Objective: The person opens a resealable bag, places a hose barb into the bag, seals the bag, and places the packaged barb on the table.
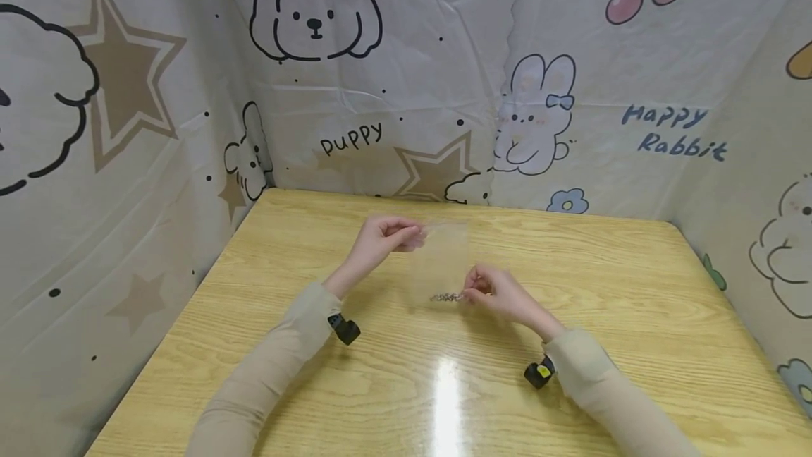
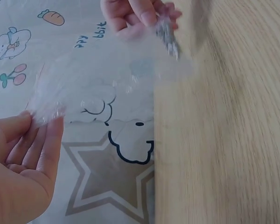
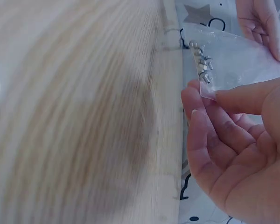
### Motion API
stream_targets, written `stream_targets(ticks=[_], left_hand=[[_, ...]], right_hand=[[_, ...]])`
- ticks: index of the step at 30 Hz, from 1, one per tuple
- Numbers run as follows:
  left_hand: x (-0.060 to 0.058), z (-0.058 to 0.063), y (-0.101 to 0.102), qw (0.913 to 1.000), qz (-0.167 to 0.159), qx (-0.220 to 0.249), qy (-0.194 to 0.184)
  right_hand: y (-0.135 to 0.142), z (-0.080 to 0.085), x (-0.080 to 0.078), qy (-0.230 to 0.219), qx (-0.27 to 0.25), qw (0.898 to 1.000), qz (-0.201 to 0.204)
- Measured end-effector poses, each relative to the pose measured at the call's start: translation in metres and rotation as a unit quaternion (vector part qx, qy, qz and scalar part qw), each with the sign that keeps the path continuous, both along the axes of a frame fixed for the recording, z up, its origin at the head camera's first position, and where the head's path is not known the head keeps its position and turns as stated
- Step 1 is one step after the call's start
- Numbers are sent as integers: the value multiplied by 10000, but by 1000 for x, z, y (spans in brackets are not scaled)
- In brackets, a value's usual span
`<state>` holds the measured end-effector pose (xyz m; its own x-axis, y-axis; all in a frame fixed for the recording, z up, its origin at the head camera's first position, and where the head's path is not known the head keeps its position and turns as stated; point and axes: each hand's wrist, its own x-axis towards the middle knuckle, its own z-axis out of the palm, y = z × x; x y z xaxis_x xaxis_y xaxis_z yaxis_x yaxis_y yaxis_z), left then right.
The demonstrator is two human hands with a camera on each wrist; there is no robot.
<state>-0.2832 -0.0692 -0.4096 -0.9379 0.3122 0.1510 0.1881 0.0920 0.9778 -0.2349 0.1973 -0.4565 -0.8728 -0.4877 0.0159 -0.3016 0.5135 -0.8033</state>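
Between the two hands hangs a clear plastic bag (image 1: 442, 256), held upright over the table. Small silvery screws (image 3: 203, 65) lie gathered along its bottom edge; in the head view they show as a dark grey cluster (image 1: 447, 297). My left hand (image 1: 392, 235) pinches the bag's upper left corner between thumb and fingers. My right hand (image 1: 497, 293) pinches its lower right corner, right beside the screws. In the left wrist view the bag (image 2: 98, 74) stretches from the left fingers to the right hand (image 2: 135, 16).
The wooden table (image 1: 609, 273) spreads under both arms, with a bright glare near its front. A cloth backdrop (image 1: 406, 76) printed with cartoon animals closes off the back and sides. Each wrist wears a small black camera, one of them the left camera (image 1: 345, 330).
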Motion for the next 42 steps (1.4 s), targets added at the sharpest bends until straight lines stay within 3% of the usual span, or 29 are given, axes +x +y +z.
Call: stream_targets(ticks=[10, 17, 27, 35, 42], left_hand=[[-8, -14, -1, 9972, -298, -590, -360], [-20, -26, 3, 9914, -340, -1178, -450], [-40, -34, 1, 9801, -234, -1844, -696], [-47, -34, 4, 9796, -503, -1614, -1088], [-56, -41, 9, 9719, -443, -2182, -766]], right_hand=[[-8, -6, 17, -810, 128, 9966, -65], [-6, -8, 16, -1369, 195, 9891, -501], [-3, -9, 15, -1345, 483, 9871, -725], [-5, -7, 18, -1537, 323, 9825, -998], [-7, -11, 17, -1601, 225, 9794, -1212]])
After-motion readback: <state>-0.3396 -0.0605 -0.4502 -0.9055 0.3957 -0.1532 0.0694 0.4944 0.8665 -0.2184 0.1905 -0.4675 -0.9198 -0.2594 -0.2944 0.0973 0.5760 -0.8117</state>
